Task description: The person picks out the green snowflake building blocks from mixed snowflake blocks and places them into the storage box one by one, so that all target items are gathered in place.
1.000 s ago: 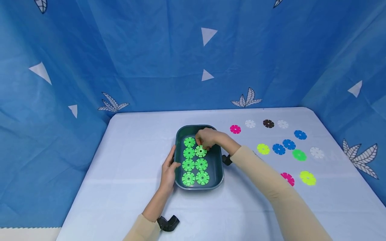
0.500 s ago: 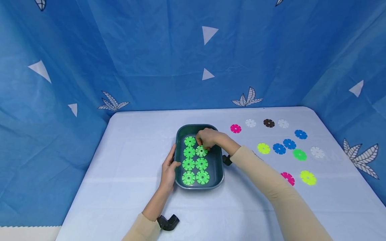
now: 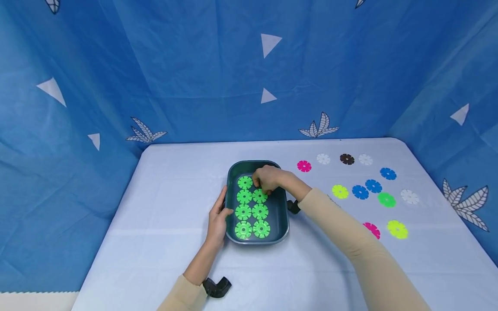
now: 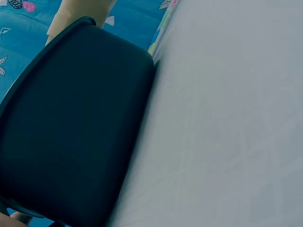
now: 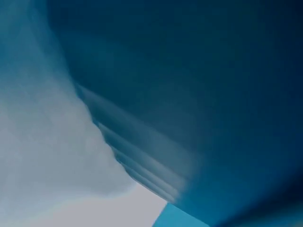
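In the head view a dark green tray [image 3: 278,220] stands mid-table. Inside it lie two columns of green slotted snowflake discs [image 3: 243,212]. My left hand [image 3: 218,219] holds the tray's left side, thumb over the rim and fingers along the outside. My right hand [image 3: 267,177] reaches into the tray from the right with curled fingers. Its fingertips are at the far edge of one green disc [image 3: 260,196], second from the back in the right column. The left wrist view shows the tray's outer wall [image 4: 75,123]; dark blur fills most of the right wrist view.
Right of the tray, loose discs are scattered on the white-covered table [image 3: 167,194]: pink [image 3: 304,166], brown [image 3: 347,159], blue [image 3: 360,192], yellow [image 3: 397,229], green [image 3: 387,200] and white [image 3: 409,196]. A blue printed curtain [image 3: 202,86] hangs behind and at both sides.
The green disc at my right fingertips has settled flatter, level with its neighbours, and shifted slightly toward me. Both hands and the tray have stayed nearly in place.
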Demonstrator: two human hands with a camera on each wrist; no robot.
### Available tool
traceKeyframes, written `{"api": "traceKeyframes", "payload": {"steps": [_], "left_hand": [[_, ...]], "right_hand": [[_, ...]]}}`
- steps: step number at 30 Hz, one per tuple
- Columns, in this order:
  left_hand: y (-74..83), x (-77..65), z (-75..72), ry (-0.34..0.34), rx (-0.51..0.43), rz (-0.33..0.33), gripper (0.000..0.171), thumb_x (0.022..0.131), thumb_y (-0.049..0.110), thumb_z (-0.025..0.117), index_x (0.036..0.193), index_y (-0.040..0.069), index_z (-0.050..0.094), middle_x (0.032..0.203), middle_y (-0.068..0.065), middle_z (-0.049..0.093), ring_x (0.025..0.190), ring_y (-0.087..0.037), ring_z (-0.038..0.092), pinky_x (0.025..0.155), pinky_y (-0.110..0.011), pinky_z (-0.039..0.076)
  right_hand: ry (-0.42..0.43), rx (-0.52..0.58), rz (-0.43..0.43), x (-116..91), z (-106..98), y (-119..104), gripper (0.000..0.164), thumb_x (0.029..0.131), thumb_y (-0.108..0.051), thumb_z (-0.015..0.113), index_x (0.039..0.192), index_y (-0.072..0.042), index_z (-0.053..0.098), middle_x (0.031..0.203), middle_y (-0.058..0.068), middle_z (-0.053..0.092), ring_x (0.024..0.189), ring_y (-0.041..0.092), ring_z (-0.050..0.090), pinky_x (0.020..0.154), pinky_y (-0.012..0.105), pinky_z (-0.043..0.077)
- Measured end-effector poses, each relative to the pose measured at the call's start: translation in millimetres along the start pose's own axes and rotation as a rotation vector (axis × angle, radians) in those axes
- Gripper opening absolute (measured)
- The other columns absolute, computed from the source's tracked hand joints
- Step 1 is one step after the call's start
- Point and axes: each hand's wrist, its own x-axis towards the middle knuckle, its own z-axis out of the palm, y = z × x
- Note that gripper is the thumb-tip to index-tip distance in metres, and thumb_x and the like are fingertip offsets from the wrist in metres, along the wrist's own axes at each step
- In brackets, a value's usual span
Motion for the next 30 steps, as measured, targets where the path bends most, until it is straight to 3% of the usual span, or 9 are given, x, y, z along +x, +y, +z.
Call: {"api": "traceKeyframes", "payload": {"steps": [4,8,12,21,30], "left_hand": [[-0.1,-0.1,3.3,-0.013,0.003,-0.011,0.073,0.088,-0.001,0.044,0.155,0.024,0.029,0.164,0.000,0.018,0.152,-0.023,0.012,0.121,-0.047,0.015],[2.1,-0.2,1.2,0.016,0.000,-0.023,0.072,0.088,0.000,0.044,0.155,0.027,0.031,0.163,0.005,0.021,0.152,-0.020,0.013,0.121,-0.045,0.015],[2.6,-0.3,-0.6,0.031,0.009,-0.023,0.072,0.088,0.000,0.044,0.155,0.025,0.030,0.163,0.005,0.021,0.152,-0.020,0.012,0.121,-0.046,0.015],[-1.4,-0.6,2.7,-0.001,0.025,-0.024,0.072,0.089,-0.001,0.043,0.155,0.024,0.029,0.164,0.004,0.019,0.152,-0.021,0.009,0.121,-0.046,0.013],[-0.4,-0.6,3.1,0.014,0.030,-0.027,0.071,0.089,0.000,0.044,0.155,0.024,0.030,0.164,0.003,0.020,0.152,-0.021,0.010,0.122,-0.047,0.012]], "right_hand": [[0.047,0.043,-0.063,-18.7,-16.6,-0.1,0.024,0.089,-0.006,0.067,0.112,-0.006,0.065,0.081,0.004,0.066,0.067,0.016,0.068,0.065,0.028,0.051],[0.105,0.115,-0.145,-47.2,-37.6,-3.4,0.023,0.090,-0.007,0.066,0.113,-0.006,0.064,0.089,0.005,0.066,0.070,0.016,0.069,0.071,0.031,0.054],[0.155,0.215,-0.176,-81.3,-37.8,14.7,0.021,0.089,-0.005,0.067,0.110,-0.006,0.064,0.089,0.007,0.066,0.070,0.023,0.069,0.069,0.031,0.054],[0.286,0.492,0.117,-169.6,5.5,127.0,0.030,0.091,-0.009,0.065,0.118,0.002,0.061,0.101,0.014,0.061,0.081,0.024,0.065,0.076,0.045,0.055],[0.514,0.493,0.424,-253.6,26.8,217.4,0.054,0.092,-0.027,0.065,0.133,0.005,0.050,0.120,0.025,0.053,0.097,0.030,0.057,0.072,0.032,0.053]]}}
